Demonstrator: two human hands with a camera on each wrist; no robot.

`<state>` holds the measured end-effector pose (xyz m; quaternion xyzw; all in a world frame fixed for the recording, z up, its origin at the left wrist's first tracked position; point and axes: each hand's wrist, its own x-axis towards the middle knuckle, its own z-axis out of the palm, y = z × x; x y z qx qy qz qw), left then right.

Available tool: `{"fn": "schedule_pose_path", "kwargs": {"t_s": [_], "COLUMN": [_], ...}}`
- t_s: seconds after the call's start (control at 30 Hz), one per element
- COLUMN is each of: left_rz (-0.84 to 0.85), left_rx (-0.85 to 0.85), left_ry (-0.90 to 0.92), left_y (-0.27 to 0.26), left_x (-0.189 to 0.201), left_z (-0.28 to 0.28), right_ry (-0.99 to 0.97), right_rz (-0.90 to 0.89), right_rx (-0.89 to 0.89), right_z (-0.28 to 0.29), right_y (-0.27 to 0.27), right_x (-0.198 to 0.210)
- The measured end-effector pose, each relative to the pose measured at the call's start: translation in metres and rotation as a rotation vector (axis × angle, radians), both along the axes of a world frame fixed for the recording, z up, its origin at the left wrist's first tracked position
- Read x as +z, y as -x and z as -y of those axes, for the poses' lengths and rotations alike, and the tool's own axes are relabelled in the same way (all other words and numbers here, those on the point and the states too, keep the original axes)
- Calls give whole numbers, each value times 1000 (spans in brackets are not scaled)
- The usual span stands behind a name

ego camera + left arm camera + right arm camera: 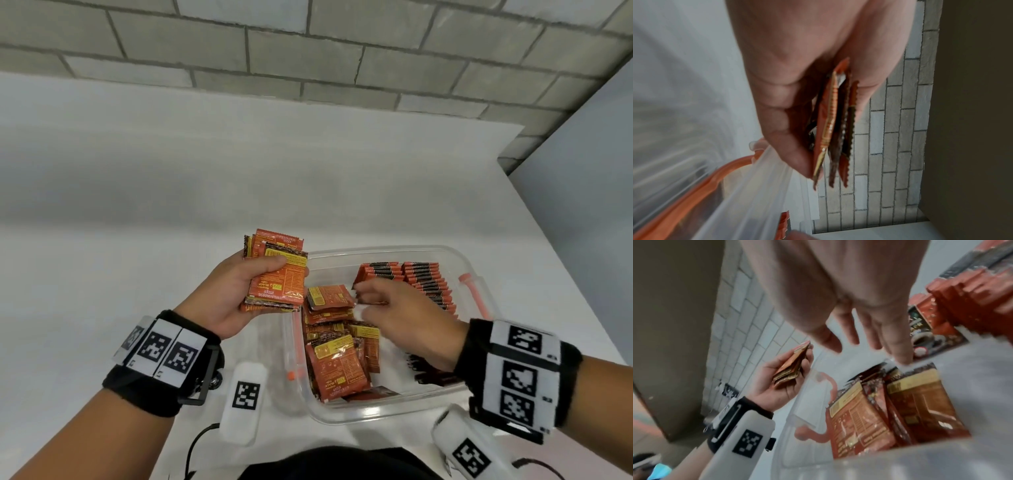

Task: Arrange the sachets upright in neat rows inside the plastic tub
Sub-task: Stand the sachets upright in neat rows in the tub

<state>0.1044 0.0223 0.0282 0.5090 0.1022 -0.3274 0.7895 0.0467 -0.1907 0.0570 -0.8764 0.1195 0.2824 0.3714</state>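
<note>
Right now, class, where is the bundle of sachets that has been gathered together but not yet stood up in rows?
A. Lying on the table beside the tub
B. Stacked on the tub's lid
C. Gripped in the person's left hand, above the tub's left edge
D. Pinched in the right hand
C: the left hand grips the bundle of sachets over the left rim of the plastic tub, while the right hand reaches in with nothing in its fingers.

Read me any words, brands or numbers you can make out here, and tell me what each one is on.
"BLACK": upside down on the top sachet of the stack that the left hand holds.
The same word seems to show on a loose sachet in the plastic tub, too blurred to be sure.
All other sachet print: too small to read.
Wristband squares: coded patterns, no text.
</note>
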Motion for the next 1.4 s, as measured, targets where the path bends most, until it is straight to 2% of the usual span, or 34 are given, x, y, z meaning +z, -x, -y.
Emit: {"fn": "schedule_pose_path", "kwargs": {"t_s": [0.1,0.17,0.27,0.37,0.63,0.87,1.13,1.27,1.4], "left_rz": [-1,-3,-4,-6,-4,3,13,24,71], "left_rx": [-1,2,3,6,1,0,15,14,-3], "left_ry": [-2,-1,4,12,4,2,4,-2,6], "left_y": [0,0,-1,0,-1,-1,0,0,-1], "left_x": [-1,-1,-1,-2,-1,-1,-1,1,13], "left_z": [0,0,0,-1,0,0,1,2,4], "right_ry": [-27,-37,-56,-45,-28,-111,-194,-222,-396], "right_rz": [-117,-252,-353,-347,-321,-228,-241,-219,-160], "right_rx": [-213,-247,-288,-235,-227,-204,-132,-220,-361], "right_z": [4,0,-4,-7,-8,0,-9,10,34], "right_y": [0,-2,-4,-3,-3,-9,-13,-17,-20], "right_x": [-2,-6,-13,-21,-25,-24,-26,-22,-3]}}
